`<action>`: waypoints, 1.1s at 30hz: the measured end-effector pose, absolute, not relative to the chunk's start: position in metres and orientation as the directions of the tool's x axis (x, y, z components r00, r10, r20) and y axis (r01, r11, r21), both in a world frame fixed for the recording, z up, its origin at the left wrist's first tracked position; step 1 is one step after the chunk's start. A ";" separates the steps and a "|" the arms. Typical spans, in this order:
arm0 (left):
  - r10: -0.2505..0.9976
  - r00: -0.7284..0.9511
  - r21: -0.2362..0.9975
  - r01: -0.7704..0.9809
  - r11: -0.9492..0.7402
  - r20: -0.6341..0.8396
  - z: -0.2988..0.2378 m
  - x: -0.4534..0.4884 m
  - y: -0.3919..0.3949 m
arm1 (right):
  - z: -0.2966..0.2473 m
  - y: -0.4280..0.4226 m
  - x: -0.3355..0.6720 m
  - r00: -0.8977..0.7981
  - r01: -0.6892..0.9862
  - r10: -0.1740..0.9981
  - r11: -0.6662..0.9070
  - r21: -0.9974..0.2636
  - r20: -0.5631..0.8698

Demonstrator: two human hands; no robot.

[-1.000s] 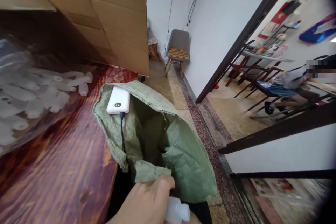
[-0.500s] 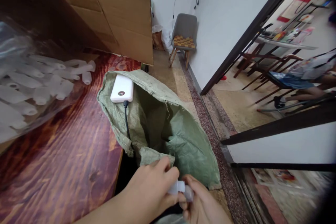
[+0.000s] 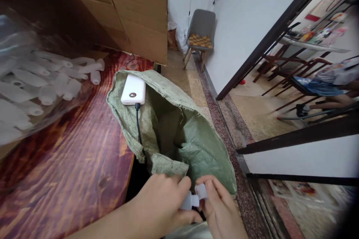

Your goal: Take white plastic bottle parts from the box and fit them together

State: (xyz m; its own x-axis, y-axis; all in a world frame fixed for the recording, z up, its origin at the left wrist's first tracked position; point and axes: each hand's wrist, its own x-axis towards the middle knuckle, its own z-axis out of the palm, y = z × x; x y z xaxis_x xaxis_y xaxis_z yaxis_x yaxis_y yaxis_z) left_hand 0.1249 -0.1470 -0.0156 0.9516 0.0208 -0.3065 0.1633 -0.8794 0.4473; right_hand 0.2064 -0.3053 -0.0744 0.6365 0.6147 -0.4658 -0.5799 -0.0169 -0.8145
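The left hand [image 3: 159, 205] was wrapped around a small white plastic bottle [image 3: 188, 201], fingers and thumb closed on its body, with the neck end poking out toward the other hand. The right hand [image 3: 220, 211] pinched a small white cap [image 3: 201, 191] between thumb and fingertips, right at the bottle's neck — whether the cap was already seated on the threads could not be told. Both hands met just below the near lip of a green woven sack [image 3: 193, 145], whose mouth gaped open beside the edge of the wooden table [image 3: 70, 164].

The far edge of the sack was draped up onto the table, and on that fold lay a white power bank [image 3: 133, 89] with a black cable [image 3: 138, 123] running down along the sack's inner side. Left of the sack, on the table, a clear plastic bag [image 3: 17, 93] bulged with more white bottles [image 3: 56, 82], a few lying loose near its opening. Behind the sack stood a large cardboard box [image 3: 131, 11]. Well beyond the sack, against the wall, sat a grey chair [image 3: 200, 26] with a checkered board [image 3: 200, 40] on its seat — and off past a dark door frame [image 3: 269, 41], a seated person [image 3: 325, 82] was partly in view
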 end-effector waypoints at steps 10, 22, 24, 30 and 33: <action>0.042 0.924 0.735 0.329 -0.593 -0.380 -0.016 0.121 -0.138 | -0.054 -0.326 0.226 0.400 0.616 0.871 -0.025 -0.787 0.285; -0.021 0.937 0.725 0.256 -0.639 -0.349 -0.015 0.120 -0.141 | -0.044 -0.318 0.228 0.342 0.685 0.923 -0.117 -0.719 0.175; -0.033 0.935 0.610 0.204 -0.766 -0.353 -0.016 0.121 -0.143 | -0.042 -0.314 0.228 0.374 0.628 0.927 -0.220 -0.746 0.042; -0.010 0.935 0.495 0.178 -0.850 -0.354 -0.012 0.123 -0.142 | -0.041 -0.328 0.245 0.195 0.830 0.962 -0.058 -0.555 0.192; -0.043 0.949 0.470 0.115 -0.875 -0.313 -0.014 0.122 -0.142 | -0.047 -0.338 0.256 -0.039 0.961 0.963 0.109 -0.255 0.266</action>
